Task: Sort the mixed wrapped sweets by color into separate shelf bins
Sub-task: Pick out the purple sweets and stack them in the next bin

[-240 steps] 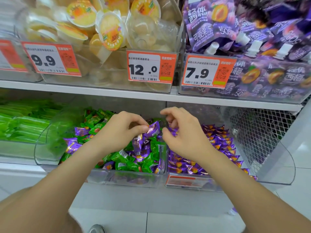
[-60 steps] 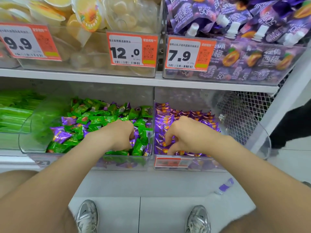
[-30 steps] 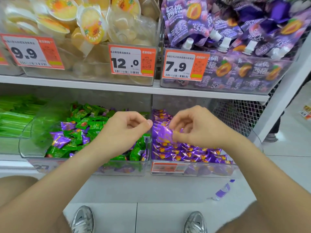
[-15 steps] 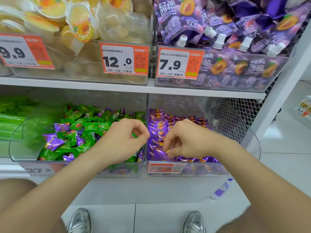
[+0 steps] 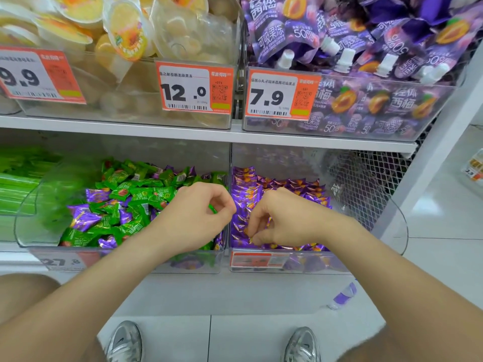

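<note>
Wrapped sweets fill two clear bins side by side on the lower shelf (image 5: pixel 15 259). The left bin (image 5: pixel 26 226) holds mostly green sweets (image 5: pixel 136 194) with purple strays (image 5: pixel 83 220) scattered among them. The right bin (image 5: pixel 397 226) holds only purple sweets (image 5: pixel 292 186).

The left hand (image 5: pixel 193 218) sits over the right front part of the left bin, just beside the wall between the bins. Its fingers are curled and the thumb meets the forefinger. A sliver of green shows there, but I cannot tell whether it pinches anything.

The right hand (image 5: pixel 287 220) dips into the front left corner of the right bin, fingertips down among the purple sweets. Whether it grips one I cannot tell.

The clearest strays lie toward the left and front edge of the left bin, to the left of both hands, their long axes at mixed angles. The left hand is nearer, so the reach likely falls to it, and the right bin lies across the dividing wall.
</note>
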